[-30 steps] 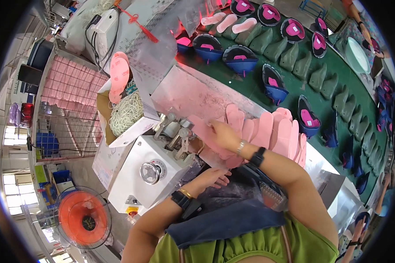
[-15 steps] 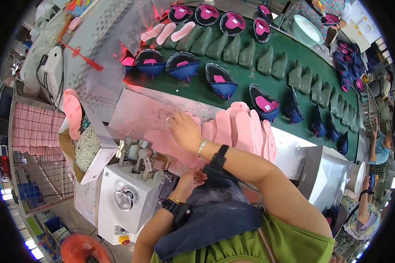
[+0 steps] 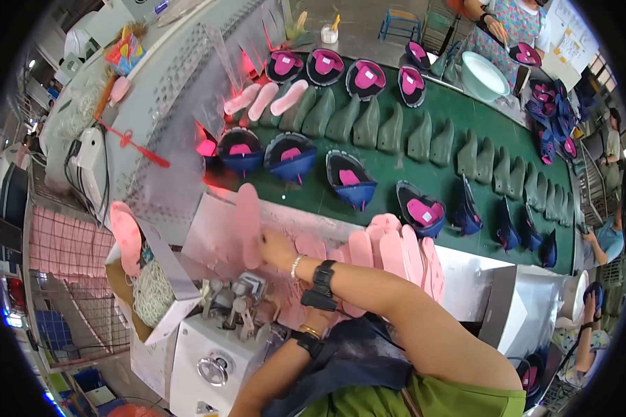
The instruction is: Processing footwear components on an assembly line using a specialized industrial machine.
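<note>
A pink insole stands nearly upright over the pink-dusted metal board, its lower end at my right hand. The fingers of that hand are closed on the insole's right edge and partly covered by it. My left hand is lower down, beside the machine head; the right wrist with its watch crosses over it, so its fingers are hidden. Just right of my right hand, a row of pink insoles leans together. To the left is the white machine with a handwheel and metal rollers.
The green conveyor belt carries dark green shoe lasts and blue shoe uppers with pink linings. A box of cord with a pink insole on it stands at the left. A co-worker works by a pale basin.
My right hand has taken the pink insole and turned it from lying flat to nearly upright. My left hand is now behind the right wrist. The whole view has shifted upward.
</note>
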A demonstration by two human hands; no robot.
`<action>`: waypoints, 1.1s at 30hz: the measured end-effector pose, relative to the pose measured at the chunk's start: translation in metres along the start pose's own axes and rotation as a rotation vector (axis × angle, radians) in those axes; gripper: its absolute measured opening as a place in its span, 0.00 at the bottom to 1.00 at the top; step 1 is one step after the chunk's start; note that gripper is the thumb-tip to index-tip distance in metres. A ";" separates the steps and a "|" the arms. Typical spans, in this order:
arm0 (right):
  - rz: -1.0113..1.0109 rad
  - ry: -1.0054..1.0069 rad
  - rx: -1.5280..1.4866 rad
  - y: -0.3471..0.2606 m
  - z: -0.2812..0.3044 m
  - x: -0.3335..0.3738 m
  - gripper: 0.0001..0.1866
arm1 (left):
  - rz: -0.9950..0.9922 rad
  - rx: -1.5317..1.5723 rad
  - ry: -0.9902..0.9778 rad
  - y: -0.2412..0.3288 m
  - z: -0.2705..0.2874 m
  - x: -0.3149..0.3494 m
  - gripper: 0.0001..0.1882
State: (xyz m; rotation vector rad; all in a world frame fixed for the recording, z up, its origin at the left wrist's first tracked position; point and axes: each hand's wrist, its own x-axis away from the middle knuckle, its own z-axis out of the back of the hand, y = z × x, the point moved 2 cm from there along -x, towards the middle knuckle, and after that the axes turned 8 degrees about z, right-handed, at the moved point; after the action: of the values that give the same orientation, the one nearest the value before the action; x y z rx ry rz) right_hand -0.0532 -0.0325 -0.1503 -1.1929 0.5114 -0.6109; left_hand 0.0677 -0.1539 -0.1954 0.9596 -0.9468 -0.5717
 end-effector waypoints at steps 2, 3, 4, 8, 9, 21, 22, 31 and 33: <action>-0.086 0.094 -0.039 0.017 0.042 -0.030 0.11 | -0.014 -0.241 0.085 0.011 -0.007 -0.016 0.41; -0.106 0.170 -0.018 0.025 0.066 -0.047 0.10 | 0.002 -0.382 0.135 0.017 -0.007 -0.021 0.43; -0.088 0.242 -0.005 0.034 0.092 -0.067 0.10 | 0.056 -0.679 0.205 0.023 -0.007 -0.022 0.49; -0.146 0.232 -0.220 0.070 0.172 -0.136 0.15 | 0.004 -0.678 0.157 0.052 -0.004 -0.022 0.58; -0.175 0.219 -0.241 0.080 0.185 -0.155 0.17 | 0.037 -0.670 0.147 0.057 -0.003 -0.022 0.57; 0.056 -0.218 0.056 0.068 0.176 -0.091 0.14 | 0.085 -0.608 0.257 0.058 -0.006 -0.024 0.53; 0.202 -0.208 0.314 0.062 0.173 -0.054 0.15 | 0.069 -0.580 0.275 0.060 -0.007 -0.027 0.54; 0.022 -0.500 0.630 0.076 0.136 0.048 0.27 | 0.022 -0.423 0.340 0.063 -0.006 -0.013 0.55; 0.034 -0.502 0.689 0.075 0.131 0.056 0.27 | -0.015 -0.495 0.358 0.055 -0.009 -0.011 0.54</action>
State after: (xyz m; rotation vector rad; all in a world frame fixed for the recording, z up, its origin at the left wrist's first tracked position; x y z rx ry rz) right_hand 0.0866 0.0386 -0.1866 -0.6350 -0.1118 -0.3848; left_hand 0.0708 -0.1154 -0.1535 0.5933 -0.4452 -0.5862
